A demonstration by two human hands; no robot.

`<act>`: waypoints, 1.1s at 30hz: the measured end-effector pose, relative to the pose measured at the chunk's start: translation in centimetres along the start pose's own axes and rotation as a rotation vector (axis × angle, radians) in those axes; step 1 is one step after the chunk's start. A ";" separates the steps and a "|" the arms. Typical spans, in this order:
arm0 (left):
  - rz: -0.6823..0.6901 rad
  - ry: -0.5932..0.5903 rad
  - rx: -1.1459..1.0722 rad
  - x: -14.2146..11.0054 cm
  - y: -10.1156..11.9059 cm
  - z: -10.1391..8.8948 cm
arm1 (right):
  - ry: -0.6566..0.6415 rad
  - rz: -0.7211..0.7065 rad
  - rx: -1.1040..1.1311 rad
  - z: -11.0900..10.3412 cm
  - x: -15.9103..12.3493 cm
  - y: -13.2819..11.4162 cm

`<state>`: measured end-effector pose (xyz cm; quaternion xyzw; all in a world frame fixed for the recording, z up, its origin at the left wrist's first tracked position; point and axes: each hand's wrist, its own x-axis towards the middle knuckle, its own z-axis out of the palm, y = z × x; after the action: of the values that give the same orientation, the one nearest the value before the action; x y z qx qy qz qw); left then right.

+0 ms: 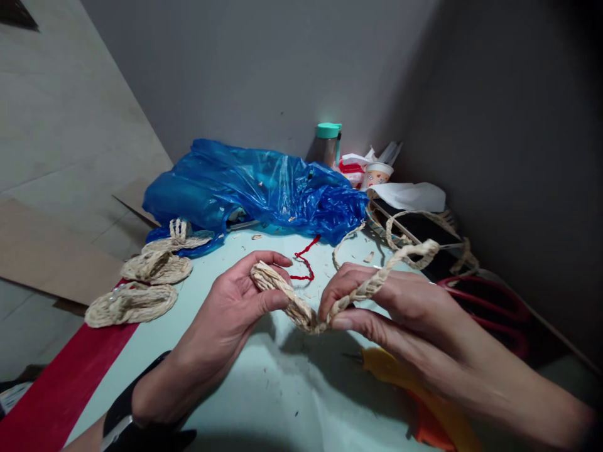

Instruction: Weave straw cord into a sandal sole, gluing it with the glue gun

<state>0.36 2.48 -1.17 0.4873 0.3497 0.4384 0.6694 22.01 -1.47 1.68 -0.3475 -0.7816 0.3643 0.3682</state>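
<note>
My left hand (254, 292) grips a small coiled sole of braided straw (285, 300), thumb on the near side and fingers behind it. From the sole's right end runs a straw braid (360, 292), which my right hand (377, 301) pinches between thumb and fingers close to where the two join. The braid's loose length rises over the right hand and bends away at the upper right. Both hands are held above the pale table, and part of the sole is hidden by the left fingers.
Several small woven straw slippers (132, 304) lie on the left. Behind are a blue plastic bag (254, 182), a bottle (327, 147) and a paper cup (377, 174). Red yarn (308, 263) lies mid-table. Red-handled scissors (490, 298) and an orange-yellow tool (391, 370) lie at right.
</note>
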 end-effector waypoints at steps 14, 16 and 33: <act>-0.076 -0.113 0.077 0.0 -0.1 -0.1 | -0.131 0.138 0.245 -0.6 0.3 0.6; -0.102 -0.117 0.105 0.0 0.0 -0.1 | -0.120 0.142 0.200 -0.6 0.2 0.7; -0.184 -0.209 0.125 -0.6 -0.2 0.1 | -0.228 0.189 0.096 -0.3 0.3 1.0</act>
<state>0.26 1.88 -1.34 0.5369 0.3477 0.2996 0.7079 22.44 -0.67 1.11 -0.3579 -0.7639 0.4713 0.2573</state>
